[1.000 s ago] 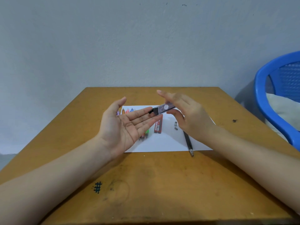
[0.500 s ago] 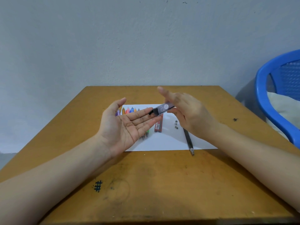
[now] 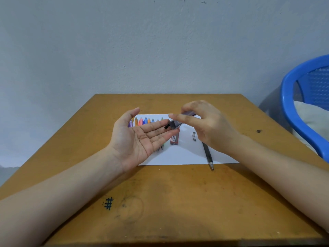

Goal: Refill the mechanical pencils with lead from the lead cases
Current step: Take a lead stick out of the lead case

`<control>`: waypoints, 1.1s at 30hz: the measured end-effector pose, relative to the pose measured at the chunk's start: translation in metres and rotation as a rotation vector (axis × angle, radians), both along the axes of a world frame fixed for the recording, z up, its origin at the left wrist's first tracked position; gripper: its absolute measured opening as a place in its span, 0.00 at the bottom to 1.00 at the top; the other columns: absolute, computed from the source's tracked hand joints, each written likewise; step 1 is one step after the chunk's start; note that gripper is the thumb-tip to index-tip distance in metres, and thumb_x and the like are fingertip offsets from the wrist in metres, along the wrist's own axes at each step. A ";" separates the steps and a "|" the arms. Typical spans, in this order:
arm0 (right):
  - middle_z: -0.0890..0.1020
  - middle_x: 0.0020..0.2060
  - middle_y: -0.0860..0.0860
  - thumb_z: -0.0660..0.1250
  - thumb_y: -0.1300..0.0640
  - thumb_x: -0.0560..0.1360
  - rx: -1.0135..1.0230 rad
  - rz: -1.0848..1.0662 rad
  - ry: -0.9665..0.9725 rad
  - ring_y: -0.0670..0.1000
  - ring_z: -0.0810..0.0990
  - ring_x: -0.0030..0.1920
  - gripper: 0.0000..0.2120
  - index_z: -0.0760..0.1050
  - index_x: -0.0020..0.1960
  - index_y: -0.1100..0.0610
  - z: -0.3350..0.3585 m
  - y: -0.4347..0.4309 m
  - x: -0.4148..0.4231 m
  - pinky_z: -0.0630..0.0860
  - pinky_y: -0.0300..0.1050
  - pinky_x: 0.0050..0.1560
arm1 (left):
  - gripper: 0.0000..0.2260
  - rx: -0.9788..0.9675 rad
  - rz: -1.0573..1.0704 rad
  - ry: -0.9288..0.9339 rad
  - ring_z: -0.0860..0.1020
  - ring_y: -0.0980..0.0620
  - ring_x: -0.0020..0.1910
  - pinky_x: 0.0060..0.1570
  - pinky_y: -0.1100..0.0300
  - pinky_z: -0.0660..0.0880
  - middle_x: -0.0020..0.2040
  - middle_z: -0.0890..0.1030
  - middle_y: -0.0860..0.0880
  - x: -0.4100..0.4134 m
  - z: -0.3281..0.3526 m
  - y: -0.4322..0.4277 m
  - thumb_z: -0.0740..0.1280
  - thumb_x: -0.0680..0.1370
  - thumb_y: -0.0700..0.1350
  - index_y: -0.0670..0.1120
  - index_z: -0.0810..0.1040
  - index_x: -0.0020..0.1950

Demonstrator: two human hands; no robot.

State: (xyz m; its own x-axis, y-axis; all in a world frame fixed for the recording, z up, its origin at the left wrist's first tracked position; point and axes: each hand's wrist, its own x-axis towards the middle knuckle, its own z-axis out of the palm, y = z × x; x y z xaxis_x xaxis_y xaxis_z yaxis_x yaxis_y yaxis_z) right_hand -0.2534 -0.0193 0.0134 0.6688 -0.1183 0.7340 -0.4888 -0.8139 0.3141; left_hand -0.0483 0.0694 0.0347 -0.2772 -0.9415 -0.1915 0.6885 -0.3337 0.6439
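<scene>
My right hand (image 3: 208,127) pinches a translucent purple lead case (image 3: 176,124), tilted with its black open end down over the fingertips of my left hand (image 3: 140,139). That left hand is held palm up with straight fingers above the table. A row of coloured mechanical pencils (image 3: 144,121) lies on a white paper sheet (image 3: 188,155), mostly hidden behind my left hand. A red lead case (image 3: 174,139) lies flat on the sheet. A black mechanical pencil (image 3: 208,155) lies at the sheet's right, its tip over the front edge. Two small grey pencil parts (image 3: 194,136) sit beside it.
The wooden table (image 3: 160,202) has a blue hash mark (image 3: 108,203) drawn near its front. A blue plastic chair (image 3: 302,104) with a pale cushion stands at the right. A grey wall rises behind the table.
My right hand has curled its fingers tighter round the purple lead case and tipped it more steeply toward my left fingertips. My left hand has stayed in place.
</scene>
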 end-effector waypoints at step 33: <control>0.80 0.44 0.55 0.68 0.77 0.67 -0.021 -0.024 -0.006 0.54 0.77 0.41 0.37 0.63 0.71 0.54 0.001 0.004 0.003 0.75 0.49 0.41 | 0.31 0.042 0.011 0.010 0.77 0.32 0.58 0.57 0.45 0.74 0.57 0.77 0.29 0.002 -0.001 -0.002 0.58 0.77 0.56 0.28 0.72 0.62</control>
State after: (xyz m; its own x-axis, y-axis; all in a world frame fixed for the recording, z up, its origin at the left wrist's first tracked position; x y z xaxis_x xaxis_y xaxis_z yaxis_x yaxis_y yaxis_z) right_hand -0.2505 -0.0158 0.0148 0.6615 -0.1190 0.7404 -0.5102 -0.7951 0.3280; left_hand -0.0466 0.0676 0.0334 -0.2691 -0.9356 -0.2285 0.6982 -0.3529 0.6228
